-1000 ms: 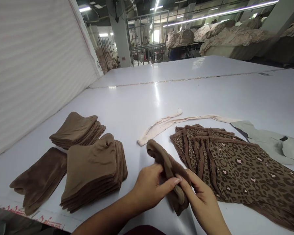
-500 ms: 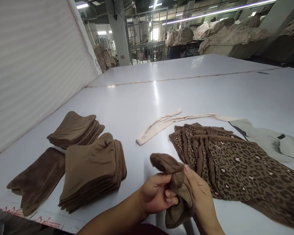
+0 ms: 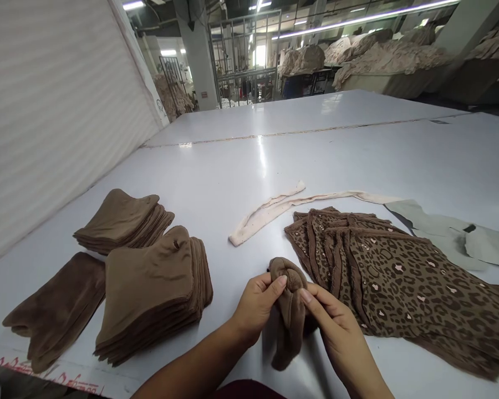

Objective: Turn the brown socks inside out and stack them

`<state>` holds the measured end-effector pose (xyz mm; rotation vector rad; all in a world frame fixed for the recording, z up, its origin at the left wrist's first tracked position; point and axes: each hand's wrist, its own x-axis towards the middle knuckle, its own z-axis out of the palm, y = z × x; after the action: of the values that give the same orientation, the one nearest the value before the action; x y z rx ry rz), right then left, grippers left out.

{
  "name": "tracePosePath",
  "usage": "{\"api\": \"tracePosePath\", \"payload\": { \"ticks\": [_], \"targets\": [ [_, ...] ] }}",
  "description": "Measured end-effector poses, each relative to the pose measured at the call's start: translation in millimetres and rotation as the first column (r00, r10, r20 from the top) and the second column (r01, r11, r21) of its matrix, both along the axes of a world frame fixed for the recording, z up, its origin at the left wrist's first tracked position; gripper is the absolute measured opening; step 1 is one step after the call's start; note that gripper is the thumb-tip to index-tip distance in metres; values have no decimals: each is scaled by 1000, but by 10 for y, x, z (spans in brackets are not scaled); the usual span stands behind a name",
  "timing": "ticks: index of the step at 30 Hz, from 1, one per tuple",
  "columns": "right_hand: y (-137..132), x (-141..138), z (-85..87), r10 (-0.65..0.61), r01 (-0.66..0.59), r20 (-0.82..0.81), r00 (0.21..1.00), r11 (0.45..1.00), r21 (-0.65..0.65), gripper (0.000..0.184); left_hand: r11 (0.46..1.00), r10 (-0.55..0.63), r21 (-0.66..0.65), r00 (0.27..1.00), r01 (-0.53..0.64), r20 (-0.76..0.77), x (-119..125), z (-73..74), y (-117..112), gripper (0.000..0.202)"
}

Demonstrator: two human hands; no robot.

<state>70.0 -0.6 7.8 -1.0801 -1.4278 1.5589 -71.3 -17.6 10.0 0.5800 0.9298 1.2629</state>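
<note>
Both of my hands grip a small brown fabric piece (image 3: 289,332) with a fuzzy side, bunched and folded above the white table. My left hand (image 3: 255,305) pinches its upper left part, thumb on top. On the right side, my right hand (image 3: 335,318) pinches the cloth between thumb and fingers. To the left lie a tall stack of brown cut fabric pieces (image 3: 145,288), a second brown stack (image 3: 118,219) behind it and a darker brown fuzzy pile (image 3: 58,305). Close to my right hand lie leopard-print fabric pieces (image 3: 416,277) with brown fuzzy edges.
A pale fabric strip (image 3: 261,219) curves across the white table (image 3: 216,172). Grey-green sheet scraps (image 3: 444,230) lie at the right. A white quilted sheet (image 3: 58,111) rises at the left. Metal racks (image 3: 247,61) and heaped cloth bins (image 3: 391,66) stand beyond.
The brown fabric piece has been turned and refolded between my hands. My left hand has shifted its grip upward, its thumb now on top of the cloth. The view has shifted slightly.
</note>
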Motion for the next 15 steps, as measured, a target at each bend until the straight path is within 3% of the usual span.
{"api": "tracePosePath", "payload": {
  "ticks": [5, 10, 12, 15],
  "targets": [
    [-17, -38, -51, -131, 120, 61, 989, 980, 156, 18, 997, -70, 15, 995, 71, -69, -15, 5, -41, 34],
    [-5, -46, -80, -84, 50, 198, 977, 984, 172, 26, 997, -62, 52, 988, 56, 138, -35, 37, -34, 32],
    [-3, -20, -51, -175, 126, 251, 952, 972, 200, 25, 992, -79, 106, 995, 73, 55, -43, 49, -23, 32],
    [11, 25, 29, -285, 211, 281, 916, 941, 265, 24, 973, -33, 214, 963, 92, -267, -63, 85, -18, 27]
  ]
}}
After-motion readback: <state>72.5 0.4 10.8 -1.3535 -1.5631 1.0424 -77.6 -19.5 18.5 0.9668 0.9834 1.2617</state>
